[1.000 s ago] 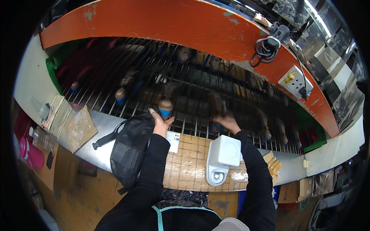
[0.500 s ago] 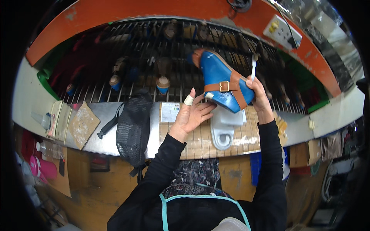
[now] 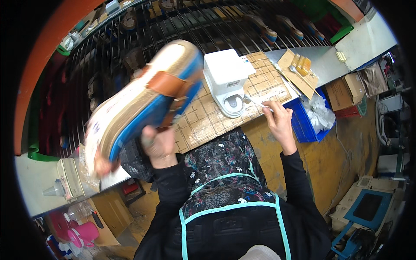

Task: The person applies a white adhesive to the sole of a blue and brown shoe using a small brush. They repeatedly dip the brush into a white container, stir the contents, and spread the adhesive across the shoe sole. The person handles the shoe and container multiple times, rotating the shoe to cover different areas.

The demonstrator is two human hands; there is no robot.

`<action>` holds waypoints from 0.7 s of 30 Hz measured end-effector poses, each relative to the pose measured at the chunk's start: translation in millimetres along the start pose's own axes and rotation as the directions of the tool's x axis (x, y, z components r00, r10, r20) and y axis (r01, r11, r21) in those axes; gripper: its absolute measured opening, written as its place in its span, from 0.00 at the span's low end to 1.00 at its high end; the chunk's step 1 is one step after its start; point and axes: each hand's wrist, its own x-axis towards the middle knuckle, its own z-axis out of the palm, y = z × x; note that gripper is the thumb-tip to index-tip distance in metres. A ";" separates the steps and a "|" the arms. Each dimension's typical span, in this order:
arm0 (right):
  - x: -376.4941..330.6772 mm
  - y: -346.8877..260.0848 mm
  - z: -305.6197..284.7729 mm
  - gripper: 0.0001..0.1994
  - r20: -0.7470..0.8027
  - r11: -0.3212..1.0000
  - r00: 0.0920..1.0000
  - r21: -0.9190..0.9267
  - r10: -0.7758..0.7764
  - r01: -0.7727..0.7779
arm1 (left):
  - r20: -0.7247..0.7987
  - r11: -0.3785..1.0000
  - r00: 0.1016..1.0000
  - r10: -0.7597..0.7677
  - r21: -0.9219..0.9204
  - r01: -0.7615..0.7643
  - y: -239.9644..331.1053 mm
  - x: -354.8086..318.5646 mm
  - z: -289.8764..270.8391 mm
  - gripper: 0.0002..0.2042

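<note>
A brown-strapped sandal [image 3: 143, 104] on a blue shoe last is tilted with its pale sole turned up. It is smeared by motion, and my left hand [image 3: 159, 145] grips it low on the blue side; the shoe hides part of that hand's hold. Between the fingertips of my right hand [image 3: 279, 121] is a thin white-handled brush [image 3: 256, 102]. Its tip reaches the round cup at the front of a white dispenser [image 3: 225, 71], which stands on the cardboard-covered worktop [image 3: 203, 125].
Metal bars [image 3: 208, 26] carrying more shoes run behind the worktop. On the right, yellowish blocks [image 3: 302, 64] lie on cardboard, above a blue crate [image 3: 305, 128] of plastic bags. A black mesh bag [image 3: 135, 160] lies partly behind my left hand.
The sandal has passed from my right hand to my left, moved left and turned sole up. My right hand has lowered the brush to the dispenser's cup. The view has swung right.
</note>
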 end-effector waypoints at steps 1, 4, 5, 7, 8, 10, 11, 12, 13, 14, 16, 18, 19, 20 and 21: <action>-0.7 -0.9 3.7 0.05 -0.018 0.995 0.999 -0.088 -0.050 0.048 | 0.011 0.989 0.991 0.133 0.065 -0.133 10.2 -1.2 3.3 0.47; 9.1 -3.0 18.9 0.07 -0.042 0.965 0.985 -0.212 -0.166 0.154 | 0.122 0.702 0.825 0.552 0.465 -0.539 36.0 -2.4 11.0 0.57; 14.0 -3.5 23.6 0.07 -0.058 0.949 0.975 -0.249 -0.214 0.194 | 0.146 0.611 0.778 0.611 0.538 -0.580 42.0 -3.8 12.7 0.57; 22.4 -3.6 28.8 0.07 -0.068 0.908 0.949 -0.318 -0.309 0.273 | 0.143 0.491 0.730 0.669 0.652 -0.578 51.9 -11.1 13.6 0.57; 26.3 -3.4 29.6 0.06 -0.070 0.880 0.928 -0.350 -0.365 0.320 | 0.167 0.433 0.691 0.704 0.670 -0.604 53.4 -12.7 12.6 0.57; 30.7 -3.6 27.6 0.06 -0.052 0.833 0.897 -0.398 -0.439 0.385 | 0.152 0.422 0.699 0.699 0.702 -0.574 55.7 -16.3 8.6 0.55; 32.2 -3.5 25.1 0.05 -0.033 0.815 0.888 -0.414 -0.458 0.405 | 0.161 0.402 0.681 0.715 0.702 -0.588 55.5 -17.2 5.9 0.54; 33.4 -3.4 22.2 0.04 -0.016 0.797 0.879 -0.430 -0.476 0.424 | 0.142 0.430 0.693 0.707 0.692 -0.580 55.0 -17.9 3.0 0.53; 34.5 -2.9 19.0 0.04 0.007 0.834 0.897 -0.364 -0.443 0.415 | 0.115 0.462 0.704 0.701 0.678 -0.571 53.3 -17.9 0.2 0.51; 35.4 -1.9 15.7 0.03 0.032 0.868 0.912 -0.297 -0.408 0.399 | 0.101 0.493 0.710 0.697 0.651 -0.577 50.7 -18.0 -2.5 0.48; 36.5 1.6 11.7 0.03 0.097 0.941 0.955 -0.166 -0.282 0.295 | 0.084 0.551 0.716 0.693 0.579 -0.601 44.8 -17.8 -6.9 0.41; 38.0 8.7 11.5 0.05 0.185 0.992 0.977 -0.046 -0.106 0.116 | 0.097 0.561 0.715 0.693 0.551 -0.618 39.5 -17.1 -10.0 0.37; 38.0 13.3 12.8 0.07 0.220 0.999 0.975 0.021 -0.037 0.034 | 0.112 0.544 0.713 0.692 0.568 -0.618 37.4 -17.3 -11.1 0.37; 37.4 18.2 15.6 0.09 0.260 0.995 0.965 0.085 0.027 -0.051 | 0.133 0.502 0.710 0.692 0.617 -0.606 34.9 -18.1 -11.7 0.37; 36.4 23.4 19.0 0.11 0.300 0.979 0.951 0.162 0.073 -0.126 | 0.175 0.395 0.698 0.694 0.718 -0.573 31.7 -18.5 -12.5 0.38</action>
